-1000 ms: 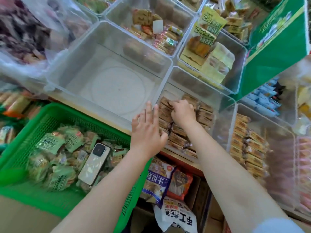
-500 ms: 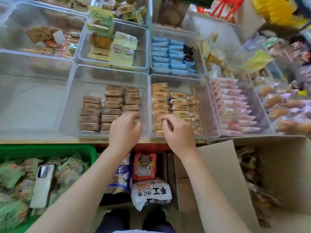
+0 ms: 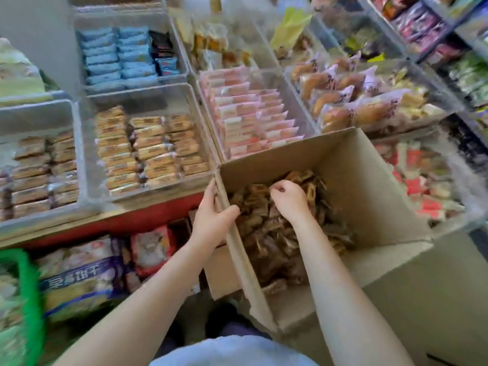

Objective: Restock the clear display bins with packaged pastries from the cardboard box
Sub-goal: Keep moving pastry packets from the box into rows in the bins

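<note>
Cardboard box (image 3: 369, 196) right of, below display bins (image 3: 148, 196); pastries (image 3: 277, 233) inside box.

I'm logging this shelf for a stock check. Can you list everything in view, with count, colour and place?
cardboard box: one, brown, open, lower right, below the bins
pastries: many, brown wrappers, loose in the box
clear bins: several, see-through, in rows on the shelf
tan packets: many, in rows in the middle bin
brown packets: many, in the bin at far left
pink packets: many, in the bin behind the box
blue packets: many, in a back bin
wrapped buns: several, golden, in the right bin
green basket: one, lower left edge
large bags: a few, under the shelf
left hand: gripping the box's left wall
right hand: in the box, fingers curled over pastries
</note>
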Action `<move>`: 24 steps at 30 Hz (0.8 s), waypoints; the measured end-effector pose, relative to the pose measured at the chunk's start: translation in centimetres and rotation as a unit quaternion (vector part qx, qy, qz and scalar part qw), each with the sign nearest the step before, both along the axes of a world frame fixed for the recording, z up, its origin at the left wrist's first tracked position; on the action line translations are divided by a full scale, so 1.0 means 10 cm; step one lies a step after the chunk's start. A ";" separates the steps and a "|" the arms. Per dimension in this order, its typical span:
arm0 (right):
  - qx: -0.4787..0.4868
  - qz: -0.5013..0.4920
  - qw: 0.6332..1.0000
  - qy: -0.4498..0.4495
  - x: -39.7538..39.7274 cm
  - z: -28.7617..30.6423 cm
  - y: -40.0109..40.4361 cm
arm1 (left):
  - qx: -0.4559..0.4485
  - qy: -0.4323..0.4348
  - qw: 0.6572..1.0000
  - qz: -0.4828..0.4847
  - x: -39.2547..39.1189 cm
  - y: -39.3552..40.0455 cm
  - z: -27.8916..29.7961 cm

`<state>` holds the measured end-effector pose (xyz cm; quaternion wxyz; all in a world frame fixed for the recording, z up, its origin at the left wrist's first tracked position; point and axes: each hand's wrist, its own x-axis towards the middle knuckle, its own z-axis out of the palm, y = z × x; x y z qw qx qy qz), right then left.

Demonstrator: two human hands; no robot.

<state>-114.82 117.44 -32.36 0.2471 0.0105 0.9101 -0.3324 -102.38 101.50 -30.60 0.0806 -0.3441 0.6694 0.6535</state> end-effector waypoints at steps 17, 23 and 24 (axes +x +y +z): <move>0.064 0.170 0.961 -0.209 0.18 -1.29 -0.06 | -0.008 0.013 1.000 0.027 0.02 0.05 -0.04; -0.174 0.053 0.956 -0.229 -0.22 -0.51 0.07 | 0.020 -0.004 1.000 0.023 0.00 0.06 0.03; -0.230 0.044 0.947 -0.221 -0.25 -0.28 0.11 | 0.018 -0.012 0.999 0.027 0.00 0.07 0.07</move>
